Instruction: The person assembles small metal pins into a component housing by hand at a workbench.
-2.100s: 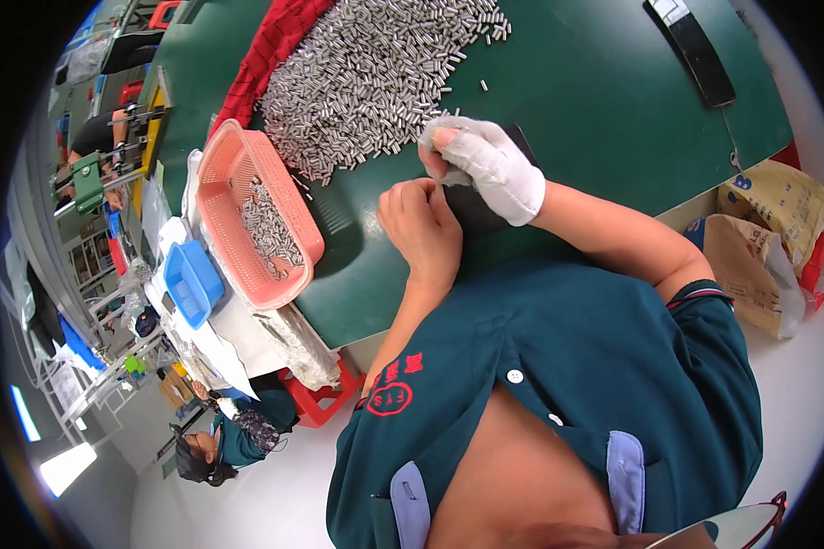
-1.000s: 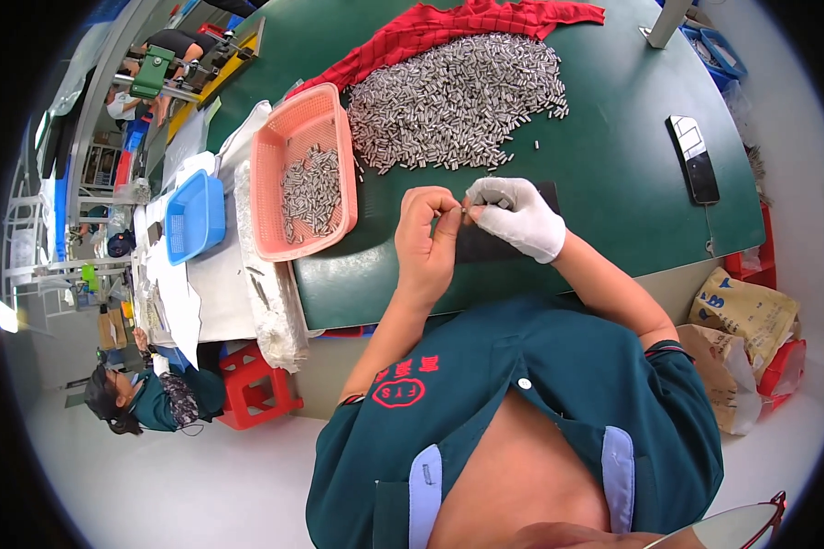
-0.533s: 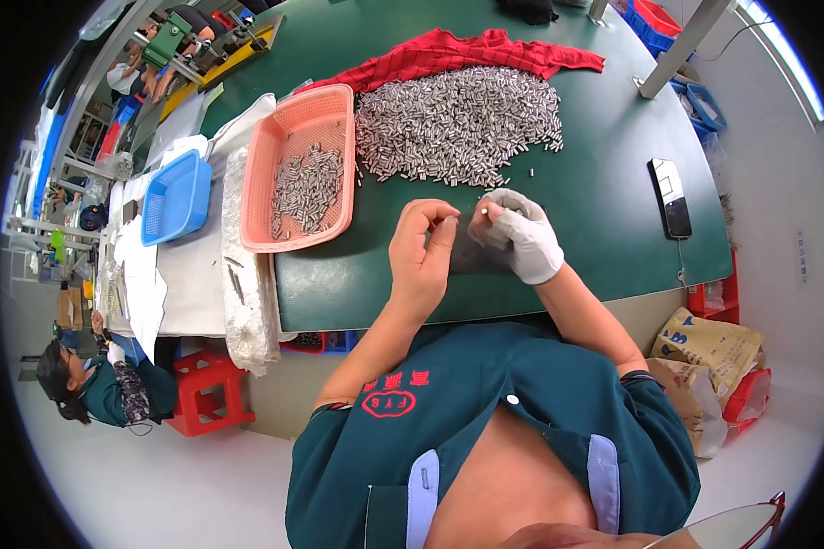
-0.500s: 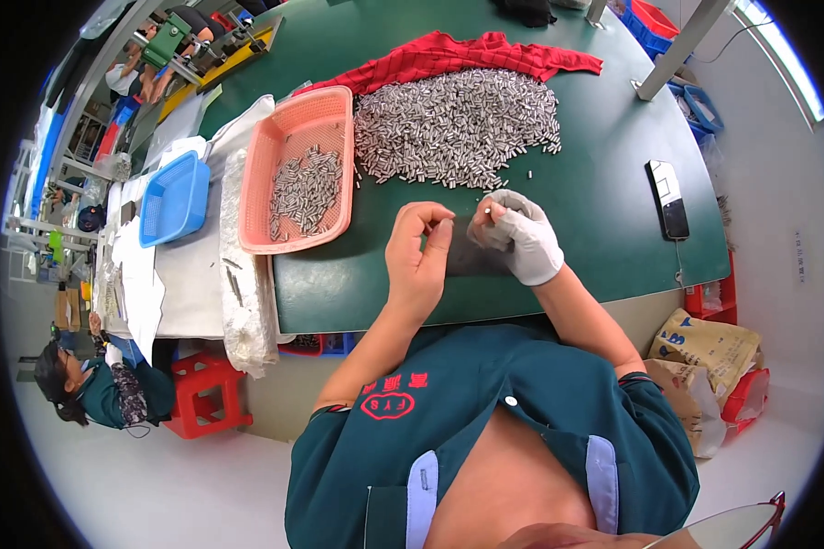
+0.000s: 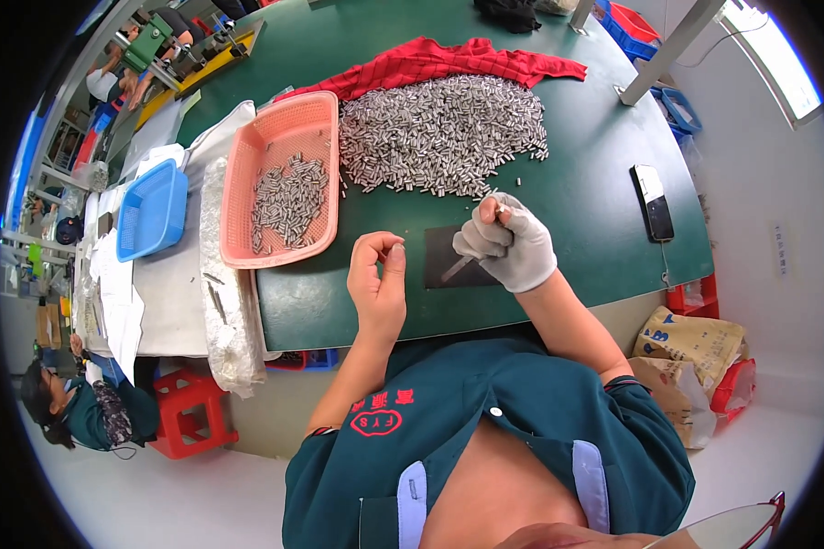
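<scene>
My right hand (image 5: 513, 242) wears a pale glove with bare fingertips and is raised over the table. Thumb and forefinger pinch a small metal cylinder (image 5: 502, 209), while a thin flat strip (image 5: 458, 268) juts from below the curled fingers. To its left, my bare left hand (image 5: 377, 284) has its fingers curled and thumb near the forefinger; whatever they may hold is too small to make out. Beyond both hands lies a big heap of small metal cylinders (image 5: 439, 133). A pink basket (image 5: 232, 183) at the left contains more metal cylinders (image 5: 288, 203).
A dark mat (image 5: 439, 247) lies under my right hand on the green table (image 5: 595, 210). Behind the heap is a red cloth (image 5: 430, 62). A phone (image 5: 652, 201) lies right, a blue basket (image 5: 151, 210) left. A co-worker (image 5: 101, 403) sits near a red stool (image 5: 192, 416).
My hands have drawn apart; the left moved left and toward me. My right hand has turned, so the flat strip and the dark mat now show. The whole view shifted slightly.
</scene>
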Tool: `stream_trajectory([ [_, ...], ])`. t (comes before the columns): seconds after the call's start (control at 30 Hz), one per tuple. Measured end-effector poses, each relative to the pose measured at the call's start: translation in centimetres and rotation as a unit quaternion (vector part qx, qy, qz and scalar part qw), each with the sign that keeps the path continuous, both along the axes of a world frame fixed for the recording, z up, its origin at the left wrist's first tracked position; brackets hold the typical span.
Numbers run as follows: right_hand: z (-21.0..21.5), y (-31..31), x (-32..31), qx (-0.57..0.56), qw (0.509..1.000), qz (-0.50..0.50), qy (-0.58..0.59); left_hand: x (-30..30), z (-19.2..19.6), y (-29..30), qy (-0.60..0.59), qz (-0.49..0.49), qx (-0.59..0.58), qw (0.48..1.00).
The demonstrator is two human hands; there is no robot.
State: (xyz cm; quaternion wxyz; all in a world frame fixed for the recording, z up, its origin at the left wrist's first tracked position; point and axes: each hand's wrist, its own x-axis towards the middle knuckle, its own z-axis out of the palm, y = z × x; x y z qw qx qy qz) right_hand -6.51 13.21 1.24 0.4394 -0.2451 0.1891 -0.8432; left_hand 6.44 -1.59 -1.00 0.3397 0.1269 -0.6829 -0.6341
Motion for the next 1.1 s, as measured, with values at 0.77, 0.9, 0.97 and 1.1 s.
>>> stream_trajectory([
  [0.77,7.2,-11.1,-0.8,0.314,0.919,-0.107,0.215,3.4,-1.2,-0.7,-0.042,0.094,-0.172,0.98],
  [0.9,5.3,-4.7,-2.8,0.263,0.933,-0.176,0.173,1.5,-1.1,-0.9,-0.053,0.051,-0.196,0.978],
  [0.97,4.4,-2.2,-3.2,0.245,0.939,-0.194,0.144,0.6,-0.5,-1.0,-0.065,0.013,-0.217,0.974],
  [1.1,1.8,1.2,-3.9,0.213,0.949,-0.216,0.083,-2.5,0.1,-1.0,-0.085,-0.063,-0.284,0.953],
])
